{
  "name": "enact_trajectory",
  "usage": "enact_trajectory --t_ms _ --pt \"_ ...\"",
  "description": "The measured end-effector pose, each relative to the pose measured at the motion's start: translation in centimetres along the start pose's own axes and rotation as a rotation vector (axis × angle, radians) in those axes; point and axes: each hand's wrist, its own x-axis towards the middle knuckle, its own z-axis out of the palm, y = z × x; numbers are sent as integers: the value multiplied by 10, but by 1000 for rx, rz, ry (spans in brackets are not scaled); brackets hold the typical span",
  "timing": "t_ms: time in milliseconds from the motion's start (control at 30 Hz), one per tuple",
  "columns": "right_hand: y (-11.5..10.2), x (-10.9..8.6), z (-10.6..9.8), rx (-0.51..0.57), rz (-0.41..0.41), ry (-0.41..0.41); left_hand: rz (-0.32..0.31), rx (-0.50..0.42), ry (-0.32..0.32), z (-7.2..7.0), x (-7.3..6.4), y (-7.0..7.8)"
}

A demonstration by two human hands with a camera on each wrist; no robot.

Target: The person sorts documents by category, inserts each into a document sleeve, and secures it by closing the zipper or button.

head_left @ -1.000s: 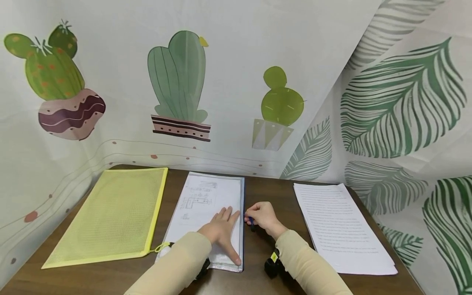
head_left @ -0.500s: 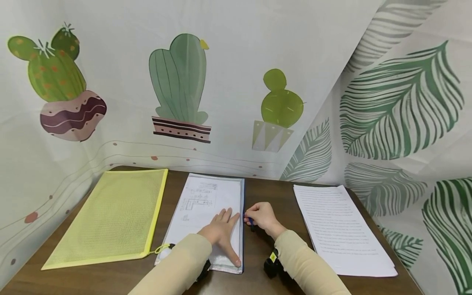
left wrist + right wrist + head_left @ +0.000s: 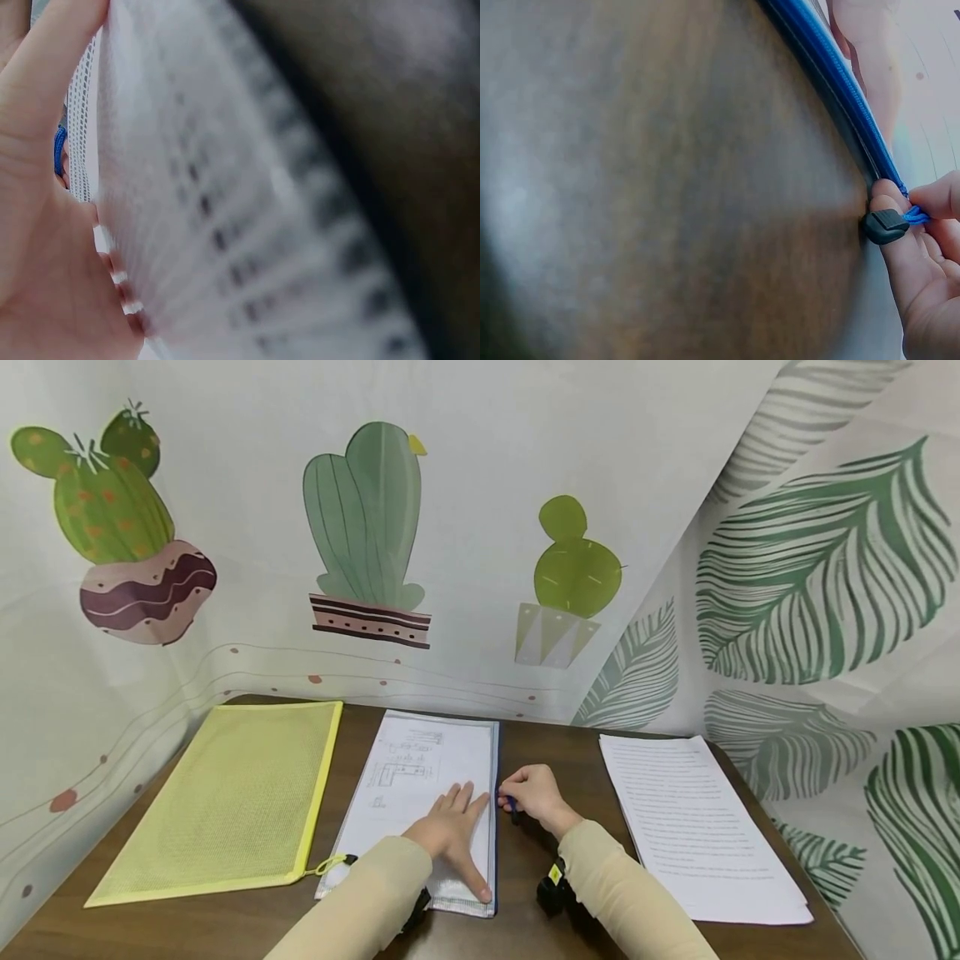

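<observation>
A clear zip document pouch [image 3: 468,907] lies on the brown table, with a sheet bearing a line drawing visible through it. Its blue zipper [image 3: 829,79] runs along the right edge. My left hand [image 3: 448,837] rests spread over the pouch's lower right part, fingers straight and thumb toward the near corner. At that right edge my right hand [image 3: 534,795] pinches the zipper pull [image 3: 916,215], a blue cord loop with a black end, between thumb and fingers. In the right wrist view, the black end sticks out past the fingers beside the zipper's end.
A yellow mesh zip pouch [image 3: 225,802] lies at the left, its yellow cord pull [image 3: 327,863] reaching toward the clear pouch. To the right is a stack of printed paper [image 3: 697,827]. A patterned curtain [image 3: 465,527] stands behind the table [image 3: 558,752].
My right hand has shifted very slightly toward the far side along the pouch's right edge, still pinching the zipper pull. The left hand stays in place on the pouch.
</observation>
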Motion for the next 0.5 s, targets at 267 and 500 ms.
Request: enact_trajectory --t_ms 267,500 --pt "-3 5 0 -2 0 14 -3 -8 -5 -1 -1 0" --pt "-4 9 0 0 6 27 -7 -8 -9 -1 0 0"
